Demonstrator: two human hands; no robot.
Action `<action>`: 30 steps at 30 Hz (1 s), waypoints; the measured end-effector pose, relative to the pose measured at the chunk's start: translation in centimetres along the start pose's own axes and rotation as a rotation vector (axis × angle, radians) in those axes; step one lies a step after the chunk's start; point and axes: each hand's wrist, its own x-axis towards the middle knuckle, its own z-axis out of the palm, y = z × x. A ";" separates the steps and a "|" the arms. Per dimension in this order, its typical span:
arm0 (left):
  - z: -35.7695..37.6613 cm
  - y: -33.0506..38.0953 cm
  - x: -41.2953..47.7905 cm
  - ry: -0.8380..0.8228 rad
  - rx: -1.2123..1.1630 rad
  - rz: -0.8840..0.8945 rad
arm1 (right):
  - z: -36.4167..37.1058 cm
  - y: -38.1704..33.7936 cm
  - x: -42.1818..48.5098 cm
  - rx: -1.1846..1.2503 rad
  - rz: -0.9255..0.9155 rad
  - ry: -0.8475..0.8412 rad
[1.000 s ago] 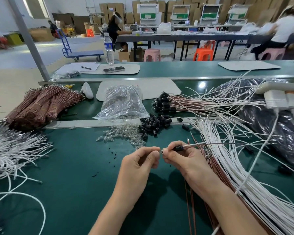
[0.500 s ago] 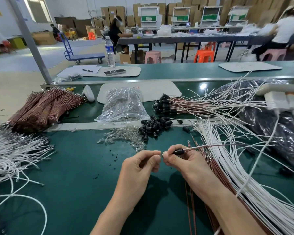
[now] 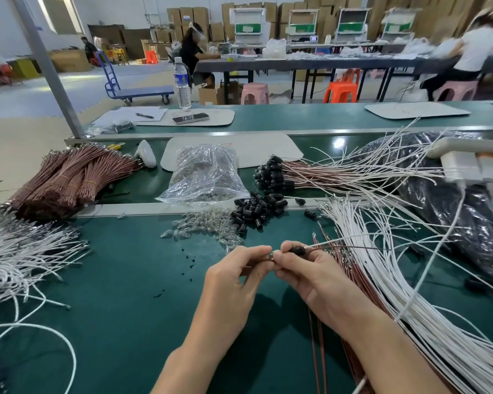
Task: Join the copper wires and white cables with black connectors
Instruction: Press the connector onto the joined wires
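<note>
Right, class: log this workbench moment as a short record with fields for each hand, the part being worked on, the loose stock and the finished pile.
left hand: fingertips pinch a small part at the connector's end; what it is cannot be told
right hand: grips the black connector
wires in connector: one white, one copper, trailing right
loose connectors: heap beyond the hands
clear bulbs: scattered left of that heap
finished pile: connectors with wires attached, further back
bundled copper wires: far left
</note>
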 end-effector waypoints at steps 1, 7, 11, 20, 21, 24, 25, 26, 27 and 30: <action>-0.1 -0.1 0.0 0.006 0.028 0.023 | 0.0 0.0 0.0 -0.005 0.007 -0.005; -0.3 -0.3 -0.1 0.043 0.142 0.136 | -0.2 -0.1 0.0 -0.043 0.017 -0.020; -0.2 -0.1 0.1 0.063 0.155 0.184 | 0.0 -0.3 -0.1 -0.007 0.002 -0.019; -0.2 -0.4 0.1 0.070 0.159 0.186 | 0.2 0.1 0.1 0.047 -0.012 -0.001; -0.2 -0.5 0.1 0.071 0.142 0.169 | 0.2 0.1 0.1 0.035 -0.013 0.015; -0.1 -0.7 0.1 0.063 0.099 0.120 | 0.0 0.2 0.2 0.006 -0.016 0.056; 0.0 -0.7 0.1 0.060 0.098 0.114 | -0.1 0.3 0.2 0.003 -0.017 0.056; 0.0 -0.7 0.1 0.053 0.105 0.112 | -0.1 0.3 0.3 0.000 -0.018 0.054; 0.0 -0.7 0.2 0.044 0.121 0.116 | -0.1 0.3 0.2 -0.003 -0.019 0.053; -0.1 -0.8 0.3 0.020 0.163 0.126 | 0.0 0.3 0.3 -0.013 -0.023 0.045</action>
